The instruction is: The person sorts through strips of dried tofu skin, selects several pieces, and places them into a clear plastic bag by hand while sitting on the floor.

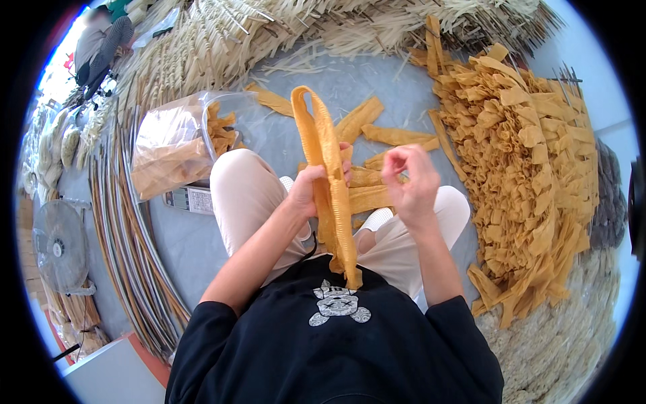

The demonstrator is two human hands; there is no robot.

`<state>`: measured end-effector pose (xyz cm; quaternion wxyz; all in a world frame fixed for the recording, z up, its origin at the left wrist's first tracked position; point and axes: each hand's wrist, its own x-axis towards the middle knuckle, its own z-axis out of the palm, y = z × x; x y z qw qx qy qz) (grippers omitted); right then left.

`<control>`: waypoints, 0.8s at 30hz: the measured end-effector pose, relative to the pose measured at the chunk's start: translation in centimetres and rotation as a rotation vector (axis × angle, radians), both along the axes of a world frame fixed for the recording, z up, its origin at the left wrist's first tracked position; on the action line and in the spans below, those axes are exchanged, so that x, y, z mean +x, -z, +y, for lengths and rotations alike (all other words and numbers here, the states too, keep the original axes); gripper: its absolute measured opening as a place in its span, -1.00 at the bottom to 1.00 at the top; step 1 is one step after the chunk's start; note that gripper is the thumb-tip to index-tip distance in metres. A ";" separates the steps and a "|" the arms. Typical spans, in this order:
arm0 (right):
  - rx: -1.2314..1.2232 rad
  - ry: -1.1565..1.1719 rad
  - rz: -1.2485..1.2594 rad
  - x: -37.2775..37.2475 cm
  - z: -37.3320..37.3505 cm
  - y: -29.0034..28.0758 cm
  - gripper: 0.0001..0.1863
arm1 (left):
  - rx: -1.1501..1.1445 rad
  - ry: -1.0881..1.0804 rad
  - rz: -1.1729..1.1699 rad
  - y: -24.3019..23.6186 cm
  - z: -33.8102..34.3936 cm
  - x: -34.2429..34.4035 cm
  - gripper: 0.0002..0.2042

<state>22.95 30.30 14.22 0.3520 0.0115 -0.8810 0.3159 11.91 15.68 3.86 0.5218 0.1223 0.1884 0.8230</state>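
The strip (328, 145) is mustard-coloured, thin and flexible like cloth or crepe, with fine ridges or gathers running along its edge. It is doubled over into a long narrow loop, rounded at the top, its tail hanging down to the black shirt (404, 350).

The left hand (309, 190) grips the strip partway down, thumb on the near side and fingers around the far side; the loop stands up above this hand and the rest drops below it. The right hand (412, 176) is raised just to the right of the strip and apart from it, fingers curled with tips drawn in near the thumb; whether it pinches anything I cannot tell.

Flat, creased offcuts (360, 120) of the same colour lie on the smooth grey floor (269, 145) beyond the hands. To the right is a ruffled, layered heap (508, 168). On the left sit a glossy clear bag (165, 151) of mustard pieces and long, slender, bowed rods (121, 209).
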 end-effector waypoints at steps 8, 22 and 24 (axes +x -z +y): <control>0.366 0.488 -0.503 1.3 5.2 2.6 -0.41 | -0.015 -0.116 -0.139 -3.5 -0.5 -0.1 -0.39; -0.248 -0.266 -0.592 1.2 -7.1 7.3 0.05 | -0.392 -0.881 -0.073 -5.4 -0.4 -2.0 -0.57; -0.488 -0.233 -0.588 1.0 -7.0 7.6 -0.07 | -0.413 -0.883 -0.029 -5.6 -1.3 -2.4 -0.47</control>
